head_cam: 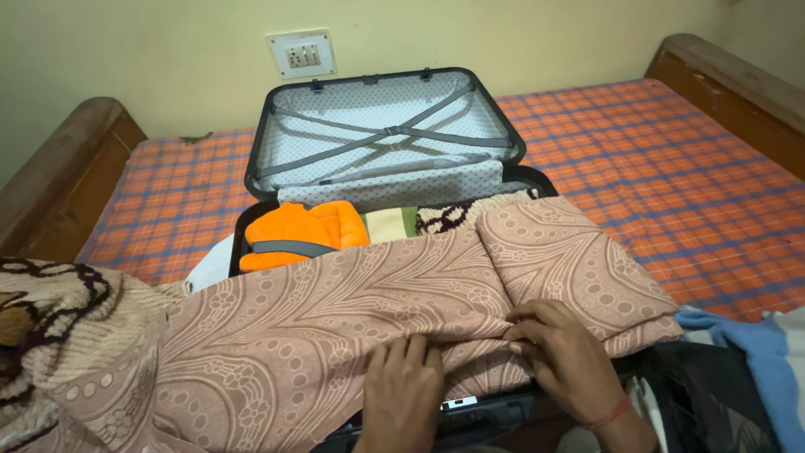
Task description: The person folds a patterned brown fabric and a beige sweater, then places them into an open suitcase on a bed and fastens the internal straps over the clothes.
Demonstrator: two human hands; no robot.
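Note:
A pinkish-brown patterned blanket point(352, 310) lies folded across the near half of an open dark suitcase point(511, 411) on the bed. My left hand point(404, 386) presses flat on the blanket's near fold. My right hand point(560, 348), with a red thread at the wrist, pinches the fold beside it. Behind the blanket, inside the suitcase, sit an orange padded garment point(298, 235), a cream cloth point(387, 223) and a brown-and-cream woolly piece point(444, 216). The suitcase lid point(386, 134) stands open against the wall, with grey crossed straps.
An orange-and-blue checked mattress point(671, 168) fills the wooden bed frame point(59, 176). A cream-and-brown woolly blanket point(59, 310) lies at the near left. Blue cloth point(755, 352) lies at the near right. A wall socket plate point(302, 53) is above the lid.

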